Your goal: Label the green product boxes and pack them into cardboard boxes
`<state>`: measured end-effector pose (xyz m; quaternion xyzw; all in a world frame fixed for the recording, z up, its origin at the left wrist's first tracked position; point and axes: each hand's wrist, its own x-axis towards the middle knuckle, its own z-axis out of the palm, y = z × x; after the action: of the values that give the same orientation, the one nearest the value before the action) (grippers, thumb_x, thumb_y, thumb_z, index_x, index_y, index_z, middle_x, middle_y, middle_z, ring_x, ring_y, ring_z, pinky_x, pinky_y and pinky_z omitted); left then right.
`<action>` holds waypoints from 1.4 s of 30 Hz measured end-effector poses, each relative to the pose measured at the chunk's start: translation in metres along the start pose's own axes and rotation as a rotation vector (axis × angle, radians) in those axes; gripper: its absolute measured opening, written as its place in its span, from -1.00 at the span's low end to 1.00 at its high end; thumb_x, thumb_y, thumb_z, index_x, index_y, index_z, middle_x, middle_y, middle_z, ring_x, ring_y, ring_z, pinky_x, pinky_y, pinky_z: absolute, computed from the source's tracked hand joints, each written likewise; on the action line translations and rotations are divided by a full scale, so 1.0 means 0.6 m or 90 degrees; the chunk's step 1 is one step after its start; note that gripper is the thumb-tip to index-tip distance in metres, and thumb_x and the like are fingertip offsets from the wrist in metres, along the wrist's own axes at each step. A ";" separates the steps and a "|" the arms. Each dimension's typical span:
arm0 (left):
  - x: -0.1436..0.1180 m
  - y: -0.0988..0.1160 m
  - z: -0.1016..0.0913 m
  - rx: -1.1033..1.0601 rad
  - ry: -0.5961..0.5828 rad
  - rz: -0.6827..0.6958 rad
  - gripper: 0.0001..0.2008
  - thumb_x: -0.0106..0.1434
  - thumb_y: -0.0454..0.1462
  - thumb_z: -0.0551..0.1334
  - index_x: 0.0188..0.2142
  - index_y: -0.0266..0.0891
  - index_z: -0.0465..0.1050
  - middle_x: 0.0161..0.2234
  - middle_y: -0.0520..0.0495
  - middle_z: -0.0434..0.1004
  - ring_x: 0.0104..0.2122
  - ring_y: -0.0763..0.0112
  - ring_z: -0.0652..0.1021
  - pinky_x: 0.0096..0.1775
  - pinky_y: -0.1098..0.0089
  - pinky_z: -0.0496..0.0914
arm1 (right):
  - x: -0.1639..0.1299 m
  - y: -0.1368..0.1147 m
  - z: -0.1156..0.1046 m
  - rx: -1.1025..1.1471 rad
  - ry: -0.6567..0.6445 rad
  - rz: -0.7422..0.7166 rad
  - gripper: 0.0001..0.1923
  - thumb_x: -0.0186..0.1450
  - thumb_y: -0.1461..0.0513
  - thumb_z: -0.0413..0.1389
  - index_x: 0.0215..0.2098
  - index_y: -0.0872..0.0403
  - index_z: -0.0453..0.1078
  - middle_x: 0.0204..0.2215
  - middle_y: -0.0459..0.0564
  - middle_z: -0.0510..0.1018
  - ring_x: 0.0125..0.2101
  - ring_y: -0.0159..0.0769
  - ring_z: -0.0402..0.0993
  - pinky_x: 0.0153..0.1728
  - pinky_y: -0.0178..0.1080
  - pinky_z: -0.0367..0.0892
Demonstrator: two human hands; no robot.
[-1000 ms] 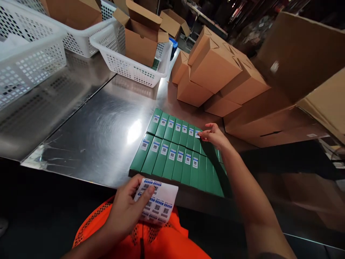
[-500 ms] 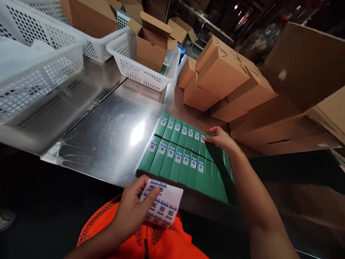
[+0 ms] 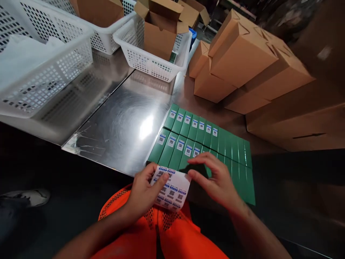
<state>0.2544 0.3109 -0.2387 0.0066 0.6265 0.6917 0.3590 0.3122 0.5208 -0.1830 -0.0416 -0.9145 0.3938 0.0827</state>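
While the left hand (image 3: 142, 192) grips a label sheet (image 3: 171, 189) over the orange lap, the right hand (image 3: 215, 178) hovers at its edge, fingers spread, holding nothing. Beyond, green boxes (image 3: 229, 151) lie in rows on the steel worktop (image 3: 121, 122).

A steel bench (image 3: 113, 118) glares under overhead light, white mesh baskets (image 3: 48, 72) along its far edge, cardboard cartons (image 3: 242, 61) stacked right.
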 end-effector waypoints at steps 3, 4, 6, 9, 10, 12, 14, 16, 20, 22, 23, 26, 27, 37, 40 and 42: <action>0.002 0.000 0.006 0.009 -0.020 0.009 -0.67 0.18 -0.02 0.32 -0.42 -0.24 0.38 -0.53 0.04 0.46 -0.51 0.42 0.47 -0.46 0.49 0.37 | -0.013 -0.017 0.032 0.021 0.002 -0.050 -0.83 0.31 0.15 0.23 -0.13 -0.04 0.52 -0.33 -0.04 0.51 -0.31 -0.23 0.45 -0.34 -0.20 0.38; 0.002 0.000 0.008 0.013 -0.028 0.012 -0.68 0.17 -0.03 0.32 -0.43 -0.24 0.38 -0.53 0.04 0.46 -0.52 0.43 0.46 -0.46 0.49 0.36 | -0.014 -0.015 0.039 0.024 0.014 -0.064 -0.85 0.31 0.16 0.23 -0.15 -0.03 0.52 -0.35 -0.04 0.51 -0.32 -0.23 0.45 -0.34 -0.20 0.38; 0.003 0.001 0.010 0.021 -0.039 0.019 -0.69 0.17 -0.04 0.32 -0.43 -0.24 0.40 -0.52 0.02 0.47 -0.51 0.43 0.46 -0.45 0.49 0.36 | -0.015 -0.008 0.050 0.019 0.040 -0.098 -0.90 0.33 0.20 0.20 -0.18 -0.03 0.52 -0.38 -0.04 0.49 -0.33 -0.23 0.44 -0.33 -0.18 0.37; 0.004 0.002 0.009 0.031 -0.047 0.042 -0.68 0.21 -0.01 0.27 -0.40 -0.24 0.43 -0.51 0.02 0.48 -0.50 0.44 0.45 -0.44 0.50 0.35 | -0.018 0.003 0.057 -0.031 0.064 -0.184 -0.85 0.34 0.27 0.16 -0.14 -0.05 0.51 -0.36 -0.03 0.50 -0.29 -0.20 0.43 -0.25 -0.10 0.37; 0.004 0.002 0.008 0.039 -0.046 0.047 -0.66 0.24 0.00 0.24 -0.41 -0.25 0.44 -0.52 0.02 0.46 -0.51 0.45 0.43 -0.45 0.51 0.33 | -0.022 0.005 0.057 -0.047 0.064 -0.224 -0.82 0.35 0.28 0.14 -0.11 -0.05 0.50 -0.33 -0.02 0.50 -0.26 -0.18 0.43 -0.22 -0.08 0.37; 0.003 0.000 0.005 0.059 -0.041 0.045 -0.62 0.26 0.02 0.20 -0.43 -0.25 0.43 -0.55 0.04 0.39 -0.54 0.48 0.37 -0.48 0.53 0.28 | -0.032 0.007 0.054 -0.043 0.051 -0.300 -0.81 0.37 0.25 0.10 -0.08 -0.02 0.48 -0.28 0.01 0.52 -0.21 -0.15 0.43 -0.17 -0.04 0.38; 0.003 -0.003 0.004 0.060 -0.035 0.024 -0.60 0.27 0.04 0.19 -0.45 -0.25 0.40 -0.56 0.06 0.35 -0.54 0.49 0.34 -0.50 0.53 0.26 | -0.044 0.005 0.045 0.026 0.050 -0.332 -0.83 0.40 0.22 0.06 -0.11 -0.02 0.47 -0.27 0.02 0.51 -0.19 -0.15 0.43 -0.18 -0.04 0.40; 0.003 -0.006 0.003 0.043 -0.035 -0.002 -0.59 0.26 0.06 0.19 -0.45 -0.24 0.37 -0.55 0.06 0.34 -0.53 0.49 0.34 -0.51 0.53 0.27 | -0.055 0.007 0.025 0.117 0.103 -0.284 -0.88 0.40 0.22 0.05 -0.18 -0.07 0.44 -0.29 -0.01 0.50 -0.22 -0.17 0.45 -0.21 -0.06 0.43; 0.008 -0.010 0.003 0.052 -0.047 -0.023 -0.56 0.25 0.10 0.19 -0.44 -0.23 0.37 -0.55 0.06 0.33 -0.52 0.47 0.35 -0.50 0.53 0.29 | -0.066 0.037 -0.047 0.178 0.335 -0.031 -0.93 0.34 0.24 0.17 -0.26 -0.09 0.38 -0.37 -0.10 0.49 -0.32 -0.24 0.50 -0.26 -0.14 0.44; 0.010 -0.011 0.004 0.072 -0.060 -0.029 -0.55 0.24 0.12 0.19 -0.43 -0.23 0.38 -0.54 0.05 0.34 -0.51 0.46 0.36 -0.50 0.53 0.30 | -0.066 0.063 -0.087 0.168 0.355 0.132 -0.89 0.29 0.19 0.23 -0.28 -0.04 0.38 -0.43 -0.13 0.50 -0.40 -0.30 0.49 -0.33 -0.22 0.42; 0.011 -0.011 0.006 0.079 -0.067 -0.034 -0.55 0.23 0.13 0.19 -0.43 -0.23 0.38 -0.54 0.05 0.35 -0.51 0.45 0.36 -0.49 0.53 0.31 | -0.066 0.076 -0.103 0.173 0.323 0.207 -0.83 0.26 0.14 0.26 -0.28 -0.02 0.38 -0.46 -0.13 0.50 -0.44 -0.32 0.47 -0.37 -0.25 0.40; 0.013 -0.009 0.012 0.091 -0.077 -0.043 -0.54 0.21 0.14 0.20 -0.43 -0.23 0.39 -0.54 0.04 0.36 -0.51 0.44 0.38 -0.49 0.52 0.31 | -0.065 0.112 -0.132 0.244 0.154 0.362 -0.52 0.13 0.08 0.34 -0.06 0.00 0.31 -0.56 -0.20 0.47 -0.52 -0.33 0.41 -0.43 -0.27 0.35; 0.013 -0.008 0.014 0.096 -0.077 -0.043 -0.53 0.20 0.15 0.21 -0.43 -0.23 0.39 -0.54 0.04 0.36 -0.51 0.44 0.38 -0.50 0.52 0.31 | -0.064 0.121 -0.135 0.268 0.112 0.393 -0.39 0.10 0.08 0.36 0.02 -0.01 0.22 -0.57 -0.23 0.46 -0.53 -0.33 0.41 -0.44 -0.27 0.34; 0.012 -0.013 0.013 0.118 -0.067 -0.051 -0.53 0.20 0.15 0.20 -0.42 -0.23 0.39 -0.55 0.05 0.38 -0.52 0.44 0.38 -0.50 0.52 0.31 | -0.053 0.153 -0.120 0.289 0.066 0.488 -0.29 -0.01 0.07 0.37 -0.09 -0.06 0.02 -0.60 -0.28 0.42 -0.53 -0.29 0.43 -0.51 -0.30 0.31; 0.011 -0.013 0.014 0.123 -0.072 -0.045 -0.53 0.21 0.15 0.20 -0.43 -0.23 0.38 -0.55 0.05 0.38 -0.52 0.45 0.38 -0.51 0.52 0.31 | -0.050 0.155 -0.118 0.256 0.070 0.492 -0.31 -0.02 0.09 0.37 -0.12 -0.05 0.01 -0.63 -0.31 0.39 -0.57 -0.32 0.39 -0.54 -0.32 0.29; 0.011 -0.010 0.017 0.129 -0.072 -0.038 -0.51 0.20 0.16 0.19 -0.44 -0.24 0.38 -0.56 0.05 0.37 -0.53 0.45 0.37 -0.52 0.52 0.30 | -0.048 0.155 -0.116 0.242 0.072 0.490 -0.32 -0.03 0.12 0.36 -0.13 -0.05 0.01 -0.64 -0.33 0.37 -0.60 -0.33 0.37 -0.56 -0.33 0.28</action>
<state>0.2569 0.3227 -0.2446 0.0635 0.6720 0.6122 0.4119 0.3545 0.6303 -0.2071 -0.3854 -0.7374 0.5546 -0.0141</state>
